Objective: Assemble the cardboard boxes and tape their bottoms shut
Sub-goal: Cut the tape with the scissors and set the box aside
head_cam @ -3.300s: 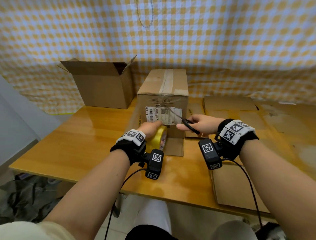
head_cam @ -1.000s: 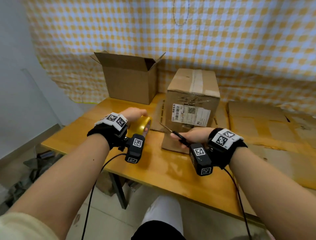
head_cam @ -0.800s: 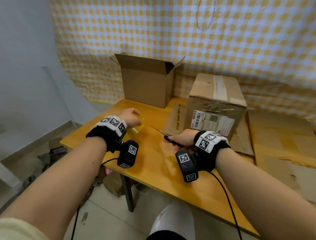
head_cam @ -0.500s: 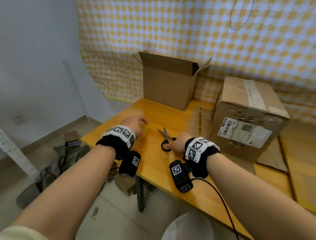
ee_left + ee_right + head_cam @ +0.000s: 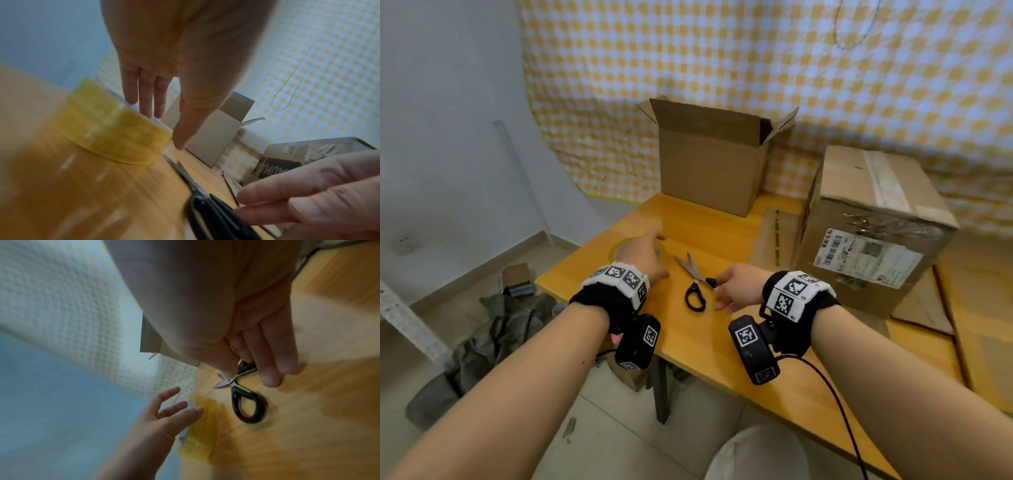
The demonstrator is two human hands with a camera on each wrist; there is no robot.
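A yellow tape roll [image 5: 615, 249] lies flat on the wooden table [image 5: 722, 346] near its left corner. My left hand [image 5: 650, 250] hovers just over the roll with straight, spread fingers [image 5: 147, 97]; the thumb tip is beside the roll's [image 5: 115, 129] rim. Black-handled scissors [image 5: 697, 281] lie on the table to the right of the roll, blades pointing away. My right hand [image 5: 732, 286] pinches their upper handle [image 5: 245, 367] between thumb and fingertips. An upright cardboard box [image 5: 709, 168] with open flaps stands at the back. A taped box [image 5: 869, 219] with a label stands to the right.
Flattened cardboard sheets [image 5: 979, 308] cover the table's right side, and one [image 5: 774, 236] lies under the taped box. A checked cloth [image 5: 756, 61] hangs behind. Dark cloth and small packages [image 5: 493, 335] lie on the floor at the left, past the table's edge.
I turned left, carrying tape and scissors from the taped box to the table's left corner. The roll now lies flat and my left hand has let go; the scissors rest on the table.
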